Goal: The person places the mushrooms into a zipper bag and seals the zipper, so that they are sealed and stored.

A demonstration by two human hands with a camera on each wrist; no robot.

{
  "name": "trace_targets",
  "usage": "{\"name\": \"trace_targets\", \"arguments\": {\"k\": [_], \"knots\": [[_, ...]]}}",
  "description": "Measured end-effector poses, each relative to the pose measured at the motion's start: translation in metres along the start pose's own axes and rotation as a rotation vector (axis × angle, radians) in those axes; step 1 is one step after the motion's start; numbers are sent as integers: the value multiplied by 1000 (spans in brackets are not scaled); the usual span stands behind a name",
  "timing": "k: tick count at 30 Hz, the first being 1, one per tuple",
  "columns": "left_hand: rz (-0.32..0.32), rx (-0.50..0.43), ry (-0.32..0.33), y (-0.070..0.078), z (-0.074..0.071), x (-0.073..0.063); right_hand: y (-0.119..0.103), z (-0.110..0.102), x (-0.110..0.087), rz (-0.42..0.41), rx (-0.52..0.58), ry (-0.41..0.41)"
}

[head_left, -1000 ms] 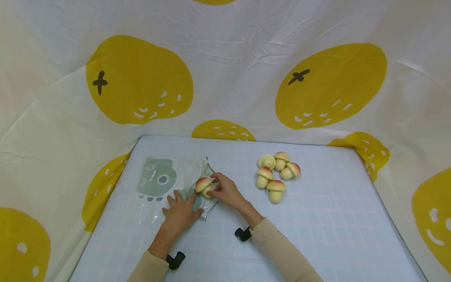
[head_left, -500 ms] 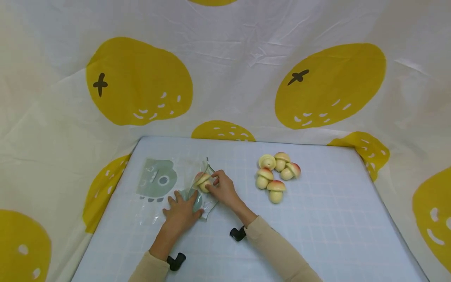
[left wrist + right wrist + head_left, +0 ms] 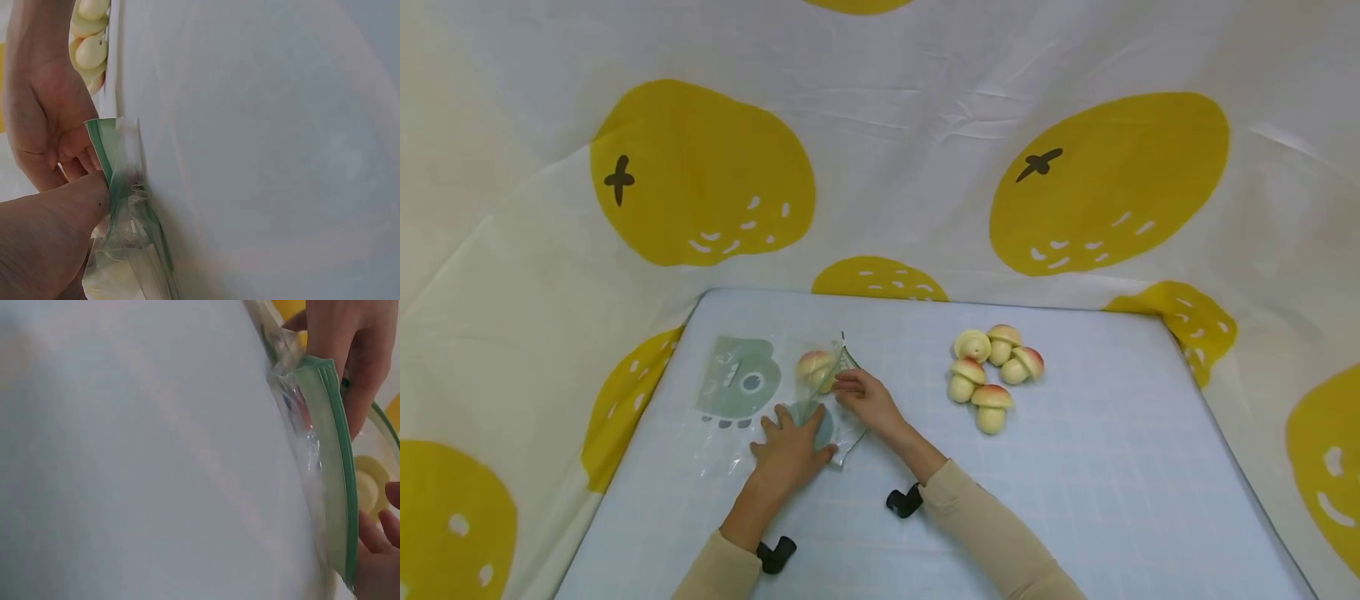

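Note:
A clear zip bag [image 3: 850,442] with a green dinosaur print [image 3: 741,379] lies flat on the left of the table, its green-edged mouth facing right. Inside the mouth sits a toy mushroom [image 3: 815,369] with a red-and-yellow cap, seen through the plastic. My left hand [image 3: 786,457] presses on the bag with spread fingers. At the bag's mouth is my right hand [image 3: 871,406], fingers loosely bent, just right of the mushroom's stem. In the right wrist view the green zip edge [image 3: 340,462] stands up, with the mushroom [image 3: 370,484] behind it.
Several more toy mushrooms [image 3: 991,408] lie in a cluster right of the bag, one with its underside up. The table [image 3: 1112,467] has a pale checked cover. A white curtain [image 3: 902,167] with yellow fruit prints hangs behind it.
The mushroom has moved left, from the bag's mouth to inside the bag under the plastic. My right hand has let go of it. The left hand has stayed in place.

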State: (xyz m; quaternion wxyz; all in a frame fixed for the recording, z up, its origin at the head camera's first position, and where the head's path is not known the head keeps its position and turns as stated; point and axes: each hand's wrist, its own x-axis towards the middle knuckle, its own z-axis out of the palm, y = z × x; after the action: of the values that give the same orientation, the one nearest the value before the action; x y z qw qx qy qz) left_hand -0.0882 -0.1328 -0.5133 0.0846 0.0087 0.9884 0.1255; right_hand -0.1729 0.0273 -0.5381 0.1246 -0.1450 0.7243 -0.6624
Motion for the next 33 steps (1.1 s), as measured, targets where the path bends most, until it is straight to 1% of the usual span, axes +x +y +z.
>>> {"name": "trace_targets", "arguments": {"k": [3, 7, 9, 11, 15, 18, 21, 26, 30, 33], "knots": [[6, -8, 0, -2, 0, 0, 3, 1, 2, 15, 73, -68], [2, -4, -6, -3, 2, 1, 3, 3, 5, 99, 204, -130], [-2, -2, -4, -3, 2, 1, 3, 4, 7, 144, 262, -146], [-8, -4, -6, -4, 3, 2, 3, 6, 10, 172, 287, -150], [-10, -14, -4, -3, 4, 3, 5, 12, 16, 187, 330, -137], [-11, -13, -6, -4, 5, 3, 5, 17, 19, 187, 332, -136], [-13, -12, -8, -4, 6, 3, 3, 21, 22, 185, 307, -138], [-8, -4, -10, -5, 6, 3, 0, 24, 24, 188, 286, -118], [-1, 4, -5, -4, 7, 3, 0, 22, 22, 168, 290, -112], [3, 7, -1, -5, 6, 3, -3, 19, 16, 143, 246, -110]]}}
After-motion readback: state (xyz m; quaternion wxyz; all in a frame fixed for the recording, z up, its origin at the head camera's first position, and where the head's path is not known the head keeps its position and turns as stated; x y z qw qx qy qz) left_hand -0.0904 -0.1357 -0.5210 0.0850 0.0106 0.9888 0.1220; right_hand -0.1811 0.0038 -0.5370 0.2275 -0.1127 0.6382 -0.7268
